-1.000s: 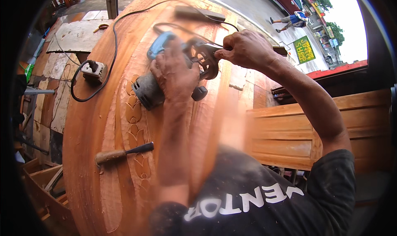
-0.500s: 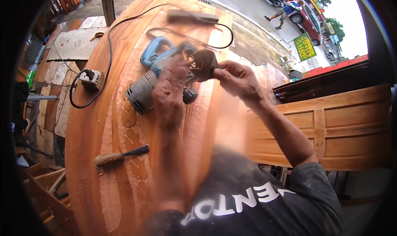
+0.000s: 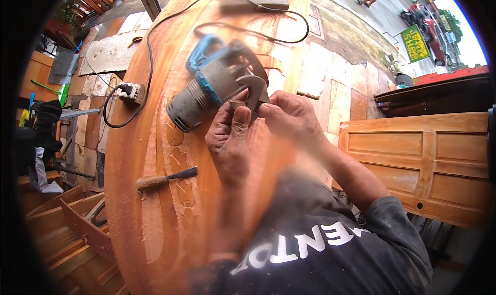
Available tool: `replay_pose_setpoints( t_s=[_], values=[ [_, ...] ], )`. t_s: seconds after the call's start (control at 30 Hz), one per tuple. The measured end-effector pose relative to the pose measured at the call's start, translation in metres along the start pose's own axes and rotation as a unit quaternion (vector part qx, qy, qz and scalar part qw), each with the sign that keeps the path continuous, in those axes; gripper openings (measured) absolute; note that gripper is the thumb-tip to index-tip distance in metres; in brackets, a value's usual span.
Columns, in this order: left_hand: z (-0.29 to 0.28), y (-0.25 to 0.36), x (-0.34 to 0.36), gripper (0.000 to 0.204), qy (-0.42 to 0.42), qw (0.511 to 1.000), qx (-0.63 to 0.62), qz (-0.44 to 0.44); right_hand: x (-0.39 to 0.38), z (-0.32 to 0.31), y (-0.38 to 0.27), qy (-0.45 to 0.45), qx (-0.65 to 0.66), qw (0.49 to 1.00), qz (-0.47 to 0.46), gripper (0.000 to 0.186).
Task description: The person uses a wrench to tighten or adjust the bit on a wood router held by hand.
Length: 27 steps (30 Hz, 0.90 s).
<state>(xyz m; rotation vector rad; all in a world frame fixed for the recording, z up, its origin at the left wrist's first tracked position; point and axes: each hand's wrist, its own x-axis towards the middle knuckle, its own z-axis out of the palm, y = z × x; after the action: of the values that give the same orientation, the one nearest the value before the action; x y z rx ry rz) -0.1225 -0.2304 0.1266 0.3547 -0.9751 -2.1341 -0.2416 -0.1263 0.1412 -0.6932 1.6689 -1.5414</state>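
Note:
A blue-and-grey power tool, apparently a circular saw (image 3: 199,98), rests on a large carved wooden panel (image 3: 124,160). Its curved metal guard (image 3: 254,88) faces my hands. With thumb and fingers pinched, my right hand (image 3: 292,114) grips the guard's right edge. My left hand (image 3: 230,140) is at the guard's lower side, thumb raised and fingers curled around something small and tan that I cannot make out. Nearer to me lies a chisel (image 3: 166,179) with a wooden handle, across the carved scroll pattern.
A socket box (image 3: 129,92) with a plug sits on the panel's left edge. Its black cable (image 3: 150,49) loops to a dark long block (image 3: 253,5) at the far end. A panelled wooden door (image 3: 387,155) lies at right. Beyond is a street with a person walking and vehicles.
My left hand has come down off the saw's body to the guard's lower side, its fingers now curled. My right hand stays at the guard. The whole view has shifted slightly.

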Motion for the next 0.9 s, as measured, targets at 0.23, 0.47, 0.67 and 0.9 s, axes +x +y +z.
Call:
replay_pose_setpoints(
  t_s=[0.23, 0.47, 0.67, 0.9],
  values=[
    [0.013, -0.003, 0.008, 0.038, 0.027, 0.999, -0.017, -0.032, 0.006, -0.005, 0.014, -0.019, 0.115, 0.993, 0.021, 0.030],
    [0.000, -0.016, 0.008, 0.040, 0.027, 0.999, 0.024, -0.034, 0.005, 0.001, 0.003, 0.042, 0.004, 0.999, -0.007, 0.029],
    [-0.001, -0.014, 0.015, 0.041, 0.028, 0.997, 0.059, -0.040, 0.008, 0.005, 0.016, 0.030, 0.095, 0.994, 0.043, 0.029],
    [0.000, -0.012, 0.018, 0.045, 0.068, 0.994, -0.047, -0.070, 0.012, 0.011, 0.031, 0.055, 0.053, 0.997, -0.004, 0.033]
  ],
)
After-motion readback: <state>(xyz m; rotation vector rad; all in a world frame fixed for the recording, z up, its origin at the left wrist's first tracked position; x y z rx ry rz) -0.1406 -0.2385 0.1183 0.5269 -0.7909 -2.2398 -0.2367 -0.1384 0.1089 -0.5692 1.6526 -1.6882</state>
